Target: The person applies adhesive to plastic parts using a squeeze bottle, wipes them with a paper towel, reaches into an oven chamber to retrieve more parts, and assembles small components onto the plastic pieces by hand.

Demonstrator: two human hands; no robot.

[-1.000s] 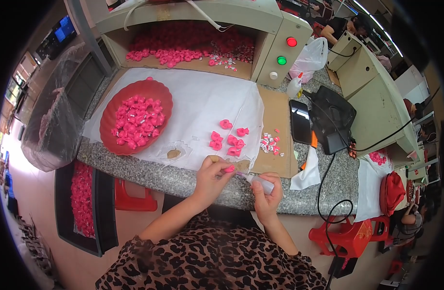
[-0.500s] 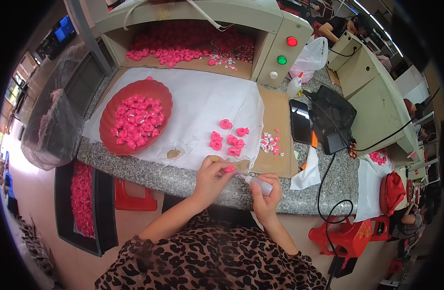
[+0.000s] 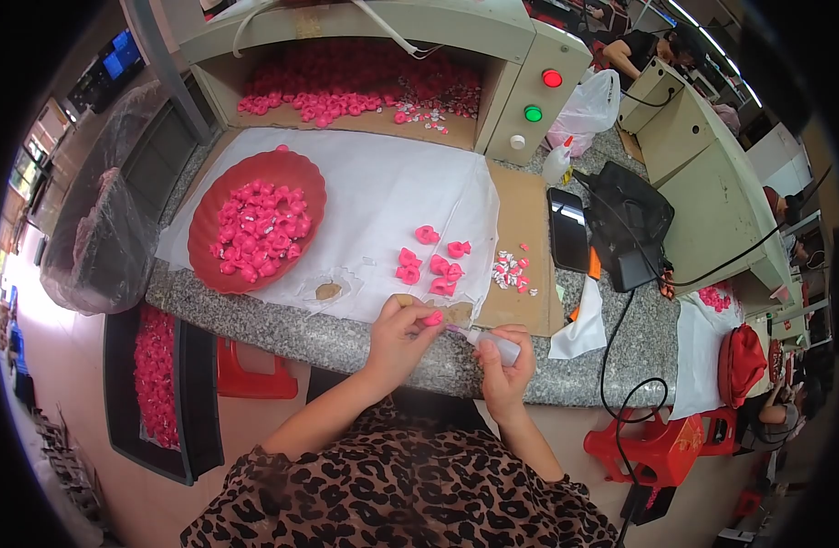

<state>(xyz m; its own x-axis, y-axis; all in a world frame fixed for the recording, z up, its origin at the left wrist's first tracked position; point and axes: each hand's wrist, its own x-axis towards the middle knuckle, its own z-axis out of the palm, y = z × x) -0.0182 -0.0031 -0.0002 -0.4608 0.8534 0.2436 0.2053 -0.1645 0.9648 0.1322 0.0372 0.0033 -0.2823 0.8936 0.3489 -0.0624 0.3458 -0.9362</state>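
Between the thumb and fingers of my left hand (image 3: 397,340) is a small pink rubbery piece (image 3: 433,318). My right hand (image 3: 508,374) is wrapped round a small squeeze bottle (image 3: 500,349), whose purplish tip points at the pink piece with a small gap. Just beyond both hands, several pink pieces (image 3: 426,235) lie loose on the white sheet (image 3: 374,192). To their right, tiny pink and white bits (image 3: 509,272) are scattered on brown cardboard (image 3: 522,215). A red scalloped bowl (image 3: 205,224) at the left holds many pink pieces.
A beige machine (image 3: 515,100) with a pink-filled opening stands at the back. On the right lie a phone (image 3: 567,230), a black bag-like item (image 3: 629,215) and a trailing cable (image 3: 605,365). A dark crate (image 3: 118,393) and red stools (image 3: 652,447) stand below. Another person (image 3: 634,53) sits further off.
My right hand and the bottle have shifted slightly to the right, drawing the tip a little away from the pink piece. My left hand has hardly moved.
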